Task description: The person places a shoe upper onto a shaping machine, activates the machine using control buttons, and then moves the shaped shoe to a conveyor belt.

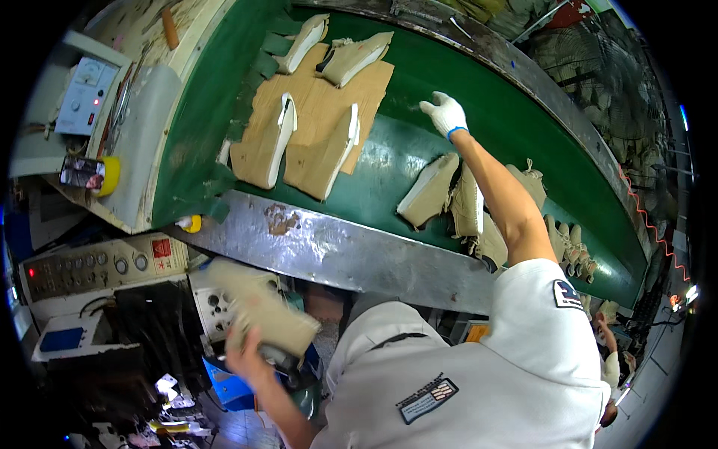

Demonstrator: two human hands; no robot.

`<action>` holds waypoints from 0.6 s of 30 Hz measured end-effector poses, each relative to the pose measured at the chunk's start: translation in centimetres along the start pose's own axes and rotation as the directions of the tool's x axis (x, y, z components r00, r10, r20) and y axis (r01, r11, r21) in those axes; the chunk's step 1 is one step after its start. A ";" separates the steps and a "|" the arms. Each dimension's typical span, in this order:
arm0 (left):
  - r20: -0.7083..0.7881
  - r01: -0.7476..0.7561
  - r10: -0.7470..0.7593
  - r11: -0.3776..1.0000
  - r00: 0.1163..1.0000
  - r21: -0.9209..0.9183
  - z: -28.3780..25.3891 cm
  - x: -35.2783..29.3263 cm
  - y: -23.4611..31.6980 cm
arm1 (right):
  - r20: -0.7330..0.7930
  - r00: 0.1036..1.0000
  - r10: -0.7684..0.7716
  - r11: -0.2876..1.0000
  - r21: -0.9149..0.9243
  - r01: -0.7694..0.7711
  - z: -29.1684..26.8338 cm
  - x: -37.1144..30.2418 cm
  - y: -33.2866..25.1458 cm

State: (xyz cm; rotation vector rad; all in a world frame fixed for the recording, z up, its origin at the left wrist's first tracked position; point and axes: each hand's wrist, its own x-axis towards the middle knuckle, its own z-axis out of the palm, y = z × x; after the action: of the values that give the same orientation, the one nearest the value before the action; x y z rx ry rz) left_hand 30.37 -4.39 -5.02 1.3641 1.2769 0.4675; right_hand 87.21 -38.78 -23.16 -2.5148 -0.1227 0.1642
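Note:
My left hand (250, 358), smeared by motion, grips a beige ankle boot (278, 318) over the machine below the belt's near metal edge. The boot is blurred too. My right hand (446, 114), in a white glove with a blue cuff, reaches over the green conveyor belt (389, 161). Its fingers are partly spread and nothing shows in them. Left of it, beige boots with white soles, such as the near boot (325, 159), lie on a cardboard sheet (318, 93). Under my right forearm several more boots (430, 188) lie in a cluster, partly hidden by the arm.
A metal rail (329, 251) borders the belt on my side. Control panels with knobs (105, 262) stand at left, below a blue-faced meter box (86, 93) and a phone (82, 172) beside a yellow tape roll (110, 176). More shoes (572, 243) sit farther right; another person (609, 359) is at far right.

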 end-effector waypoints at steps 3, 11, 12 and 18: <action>0.439 -0.121 0.081 0.991 0.895 0.063 15.4 3.3 1.1 | 0.042 0.998 0.044 0.990 0.133 -0.050 2.2 3.8 -0.5; 0.873 -0.572 0.053 0.774 0.485 0.271 35.6 0.2 -2.2 | 0.417 0.865 0.280 0.762 0.451 -0.465 8.7 12.9 -6.0; 0.898 -0.497 -0.083 0.809 0.432 0.314 34.4 -0.1 -2.7 | 0.407 0.861 0.305 0.741 0.467 -0.483 10.1 14.0 -6.7; 0.685 -0.241 -0.213 0.830 0.697 0.503 20.7 -1.1 -9.8 | 0.094 0.889 0.449 0.772 0.460 -0.438 21.8 20.8 -9.9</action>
State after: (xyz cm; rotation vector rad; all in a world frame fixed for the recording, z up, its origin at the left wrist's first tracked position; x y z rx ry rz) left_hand 43.68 -17.04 -18.79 1.7986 0.7292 -0.4903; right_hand 104.10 -15.68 -36.87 -2.0096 0.4790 0.3170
